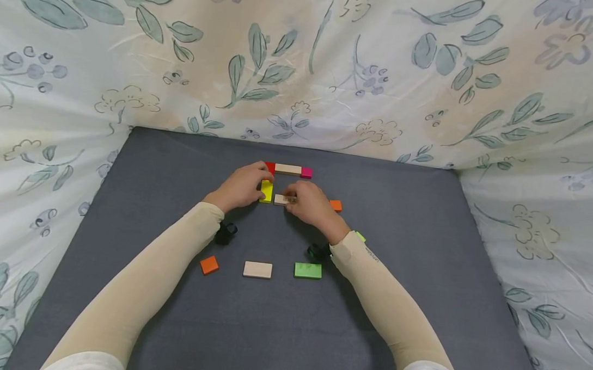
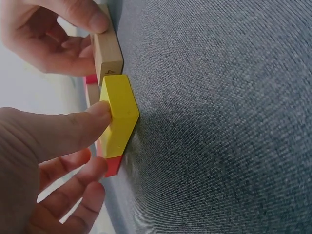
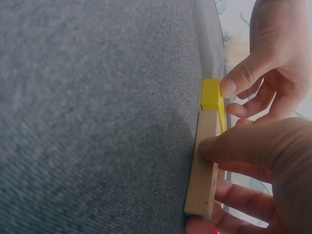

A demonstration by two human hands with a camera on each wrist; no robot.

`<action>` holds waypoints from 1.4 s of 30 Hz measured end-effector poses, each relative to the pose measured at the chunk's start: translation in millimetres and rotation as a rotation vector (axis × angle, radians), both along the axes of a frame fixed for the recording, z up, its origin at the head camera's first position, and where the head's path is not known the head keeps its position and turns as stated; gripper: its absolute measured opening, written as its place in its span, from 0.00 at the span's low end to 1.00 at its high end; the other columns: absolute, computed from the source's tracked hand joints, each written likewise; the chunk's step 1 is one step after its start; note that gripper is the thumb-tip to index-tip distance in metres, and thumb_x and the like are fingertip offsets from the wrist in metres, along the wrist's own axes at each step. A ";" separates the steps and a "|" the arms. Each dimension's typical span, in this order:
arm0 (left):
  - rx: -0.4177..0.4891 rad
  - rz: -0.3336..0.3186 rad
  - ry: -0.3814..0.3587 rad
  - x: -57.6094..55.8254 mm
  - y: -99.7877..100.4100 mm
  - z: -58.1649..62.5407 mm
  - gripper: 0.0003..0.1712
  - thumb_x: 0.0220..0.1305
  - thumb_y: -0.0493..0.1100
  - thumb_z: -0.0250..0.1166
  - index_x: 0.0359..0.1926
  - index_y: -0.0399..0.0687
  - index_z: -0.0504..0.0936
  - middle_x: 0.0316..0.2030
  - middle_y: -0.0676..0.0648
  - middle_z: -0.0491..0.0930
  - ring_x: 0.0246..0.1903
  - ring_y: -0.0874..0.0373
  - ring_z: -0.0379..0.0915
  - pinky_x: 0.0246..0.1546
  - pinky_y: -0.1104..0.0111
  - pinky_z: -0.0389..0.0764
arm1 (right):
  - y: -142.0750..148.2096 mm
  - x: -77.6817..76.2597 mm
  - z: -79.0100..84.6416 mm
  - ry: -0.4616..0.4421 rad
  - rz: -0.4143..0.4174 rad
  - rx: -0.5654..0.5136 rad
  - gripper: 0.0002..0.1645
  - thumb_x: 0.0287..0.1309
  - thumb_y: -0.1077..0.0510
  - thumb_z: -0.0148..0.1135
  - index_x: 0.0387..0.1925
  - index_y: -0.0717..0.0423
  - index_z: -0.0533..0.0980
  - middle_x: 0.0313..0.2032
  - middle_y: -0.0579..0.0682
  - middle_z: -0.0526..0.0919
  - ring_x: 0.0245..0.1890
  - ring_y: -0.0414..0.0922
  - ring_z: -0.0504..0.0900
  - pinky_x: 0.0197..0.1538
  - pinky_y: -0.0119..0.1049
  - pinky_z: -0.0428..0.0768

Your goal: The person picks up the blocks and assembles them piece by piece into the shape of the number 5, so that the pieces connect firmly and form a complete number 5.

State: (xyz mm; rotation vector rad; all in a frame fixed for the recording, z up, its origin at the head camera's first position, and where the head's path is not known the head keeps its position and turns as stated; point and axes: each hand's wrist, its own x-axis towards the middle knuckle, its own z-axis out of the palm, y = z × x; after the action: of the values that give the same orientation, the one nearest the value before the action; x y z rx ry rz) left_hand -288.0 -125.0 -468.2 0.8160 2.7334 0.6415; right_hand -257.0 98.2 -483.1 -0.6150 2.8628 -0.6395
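In the head view, my left hand (image 1: 240,186) is at the yellow block (image 1: 267,191). The left wrist view has its thumb (image 2: 100,115) pressed against the block's edge, with the other fingers curled on the far side near a red block (image 2: 113,166). My right hand (image 1: 311,203) holds a plain wooden block (image 3: 202,170) lengthwise, thumb on the near side and fingers along the far side. That block's end meets the yellow block's near end, and its base is right at the grey cloth. The right fingers partly cover it in the head view.
Behind the hands, a light wooden block (image 1: 288,169) and a magenta block (image 1: 306,173) continue a row from the red one. An orange block (image 1: 335,206) sits beyond the right hand. Nearer lie an orange square (image 1: 209,265), a wooden block (image 1: 257,269) and a green block (image 1: 307,270).
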 end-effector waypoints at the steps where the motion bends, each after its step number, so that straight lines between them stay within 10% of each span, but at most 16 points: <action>1: -0.004 -0.007 0.000 -0.1 0.0 0.4 0.23 0.65 0.35 0.79 0.61 0.42 0.88 0.59 0.42 0.78 0.57 0.44 0.76 0.66 0.50 0.78 | -0.3 -0.4 0.0 0.001 0.001 0.002 0.14 0.66 0.61 0.74 0.52 0.55 0.89 0.46 0.50 0.87 0.44 0.48 0.81 0.51 0.47 0.83; 42: -0.016 -0.035 0.014 7.9 4.7 0.7 0.18 0.72 0.31 0.70 0.60 0.39 0.88 0.54 0.40 0.81 0.51 0.45 0.79 0.59 0.53 0.82 | -9.7 -5.4 -1.0 0.036 0.022 0.020 0.13 0.67 0.62 0.71 0.52 0.54 0.89 0.44 0.50 0.86 0.44 0.49 0.80 0.52 0.47 0.83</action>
State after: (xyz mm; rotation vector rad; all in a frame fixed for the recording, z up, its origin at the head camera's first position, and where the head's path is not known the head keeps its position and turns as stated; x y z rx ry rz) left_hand -280.1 -120.3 -467.5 0.8661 2.7263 0.6088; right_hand -262.4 88.5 -484.1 -0.6606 2.8872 -0.6023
